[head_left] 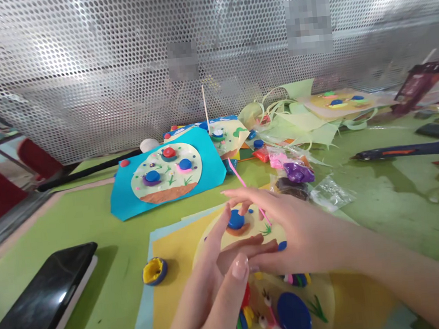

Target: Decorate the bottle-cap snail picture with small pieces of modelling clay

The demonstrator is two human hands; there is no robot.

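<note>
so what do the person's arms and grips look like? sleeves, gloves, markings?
Left grip and right grip: bare human hands, no gloves or rings visible. Right forearm: no sleeve, watch or markings in frame. Left thumbnail looks glossy.

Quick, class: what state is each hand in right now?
Left hand: open, loosely curved; no held object visible.
Right hand: fingers curved by a pink stick; whether gripping, cannot be told.
</note>
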